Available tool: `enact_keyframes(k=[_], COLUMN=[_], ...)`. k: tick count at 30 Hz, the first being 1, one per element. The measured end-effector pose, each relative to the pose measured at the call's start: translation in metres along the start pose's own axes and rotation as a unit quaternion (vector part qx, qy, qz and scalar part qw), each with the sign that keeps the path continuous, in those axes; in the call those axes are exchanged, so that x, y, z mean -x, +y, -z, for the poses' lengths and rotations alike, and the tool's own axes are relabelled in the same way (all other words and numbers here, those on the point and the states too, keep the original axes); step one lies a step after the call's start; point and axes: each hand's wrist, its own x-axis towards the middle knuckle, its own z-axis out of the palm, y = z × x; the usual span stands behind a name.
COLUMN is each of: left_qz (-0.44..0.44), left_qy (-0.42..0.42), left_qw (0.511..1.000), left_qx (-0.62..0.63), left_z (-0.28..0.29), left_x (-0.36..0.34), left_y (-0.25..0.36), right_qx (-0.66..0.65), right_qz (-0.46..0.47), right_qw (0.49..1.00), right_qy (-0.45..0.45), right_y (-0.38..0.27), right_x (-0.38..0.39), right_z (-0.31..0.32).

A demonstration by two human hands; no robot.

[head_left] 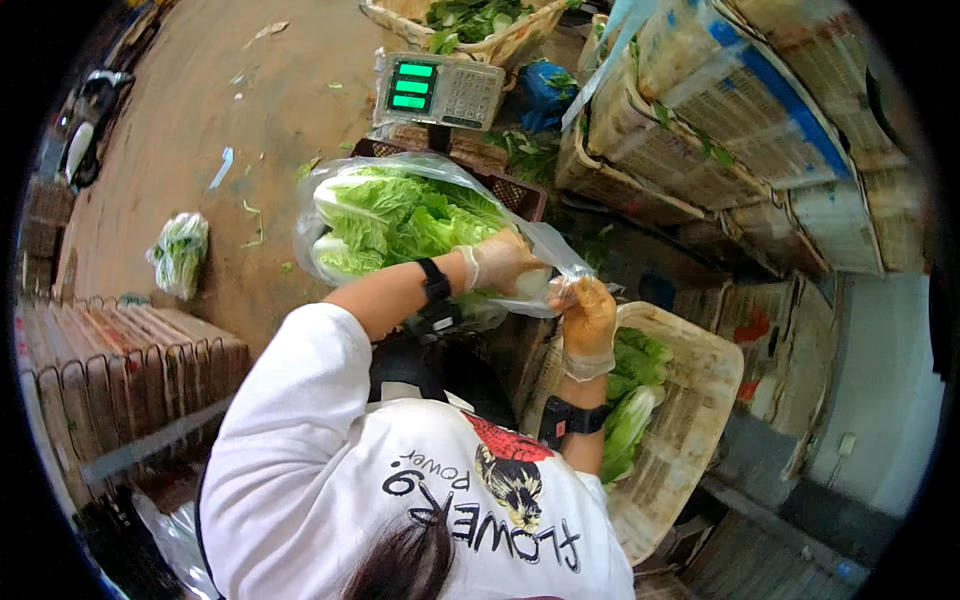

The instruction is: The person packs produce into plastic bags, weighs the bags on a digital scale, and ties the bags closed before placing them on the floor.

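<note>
A clear plastic bag full of leafy green lettuce heads rests in front of me, below the scale's display. My left hand, in a thin glove, is closed on the bag near its mouth, beside the lettuce. Just to its right, my right hand, also gloved, has its fingers closed on the gathered edge of the bag. By my right forearm stands a pale plastic crate with more lettuce in it.
A digital scale display with lit green readouts stands beyond the bag. Behind it is a basket of greens. Stacked crates rise at the right, and more crates stand at the left. A bagged bundle lies on the floor.
</note>
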Motion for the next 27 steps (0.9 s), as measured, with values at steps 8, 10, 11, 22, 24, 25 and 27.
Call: enact_keyframes(k=[8,10,11,22,24,25,27], left_qz=[0.105,0.075,0.064,0.100,0.099,0.099,0.132], left_qy=[0.093,0.125,0.142,-0.084,-0.112,-0.127,-0.122], left_qw=[0.961,0.937,0.924,0.947,0.946,0.945,0.956], left_qx=[0.239,0.316,0.350,-0.294,-0.287,-0.283,-0.231], left_z=[-0.092,-0.080,-0.070,0.022,0.032,0.037,0.051], left_x=[0.028,0.005,-0.002,0.023,0.026,0.028,0.031], left_y=[-0.051,-0.042,-0.036,0.031,0.035,0.037,0.044], right_qx=[-0.073,-0.037,-0.022,0.183,0.231,0.254,0.281], right_qz=[-0.050,-0.039,-0.037,0.023,0.025,0.026,0.026], right_qw=[0.989,0.994,0.995,0.983,0.973,0.967,0.958], right_qy=[-0.121,-0.096,-0.092,0.006,-0.012,-0.022,-0.040], right_y=[0.009,0.005,0.003,0.019,0.014,0.012,0.010], right_x=[-0.021,-0.024,-0.027,-0.022,-0.017,-0.015,-0.012], right_z=[-0.018,-0.003,0.005,0.034,0.022,0.016,0.015])
